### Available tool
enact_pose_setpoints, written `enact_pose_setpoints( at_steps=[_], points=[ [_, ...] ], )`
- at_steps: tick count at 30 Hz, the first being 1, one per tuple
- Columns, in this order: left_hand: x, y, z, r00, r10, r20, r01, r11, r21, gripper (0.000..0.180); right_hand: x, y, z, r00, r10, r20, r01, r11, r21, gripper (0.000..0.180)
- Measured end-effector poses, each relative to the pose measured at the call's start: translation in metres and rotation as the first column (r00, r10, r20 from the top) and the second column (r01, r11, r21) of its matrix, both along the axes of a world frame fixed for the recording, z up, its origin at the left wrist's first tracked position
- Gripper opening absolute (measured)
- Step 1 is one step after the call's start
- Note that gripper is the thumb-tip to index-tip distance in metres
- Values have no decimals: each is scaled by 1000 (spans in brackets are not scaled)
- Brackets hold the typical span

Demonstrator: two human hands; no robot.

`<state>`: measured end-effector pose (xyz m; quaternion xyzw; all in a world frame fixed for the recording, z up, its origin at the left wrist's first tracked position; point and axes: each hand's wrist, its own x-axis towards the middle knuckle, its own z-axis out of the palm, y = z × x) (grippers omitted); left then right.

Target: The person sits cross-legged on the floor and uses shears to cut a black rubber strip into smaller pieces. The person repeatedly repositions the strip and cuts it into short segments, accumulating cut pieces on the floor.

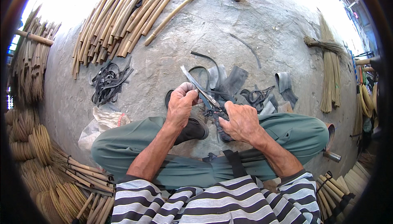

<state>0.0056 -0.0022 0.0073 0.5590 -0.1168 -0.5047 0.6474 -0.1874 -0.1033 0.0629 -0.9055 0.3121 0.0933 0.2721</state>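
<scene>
Left hand [181,102] pinches the grey strip [189,76]; right hand [242,120] grips scissors [212,100], pointing toward eleven o'clock. Better hold strip taut, cutting evenly.

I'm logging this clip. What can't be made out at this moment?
All in the head view:
- Right hand: most of its fingers' grip on the scissors is hidden beneath the back of the hand.
- Left hand: some fingertips, curled out of sight.
- Bamboo poles: some far ends, lost in glare and the top edge.
- White sack: its contents, enclosed by the fabric.
</scene>
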Motion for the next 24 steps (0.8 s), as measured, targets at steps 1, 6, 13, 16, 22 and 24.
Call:
enact_pose_setpoints(
  at_steps=[1,6,13,16,22,24],
  points=[
    [0,0,0,1000,5,-21,-5,1000,7,10,0,0,0,1000,4,20,-4,1000,-1,39],
    [5,-3,-2,978,127,-164,-117,991,68,9,-3,2,-6,1000,6,-4,-6,999,36,38],
    [-6,-4,-1,998,66,1,-66,996,-55,11,-3,4,-15,991,29,133,-11,990,-137,43],
    [-12,-2,3,989,-6,144,11,999,-36,12,-2,3,-15,990,10,142,11,989,-150,45],
    [-6,0,7,985,-38,166,37,999,14,11,1,4,-9,999,4,51,-2,999,-54,47],
    [-4,-1,5,993,-33,117,32,999,8,11,0,1,-6,1000,16,20,-16,1000,-24,47]
  ],
)
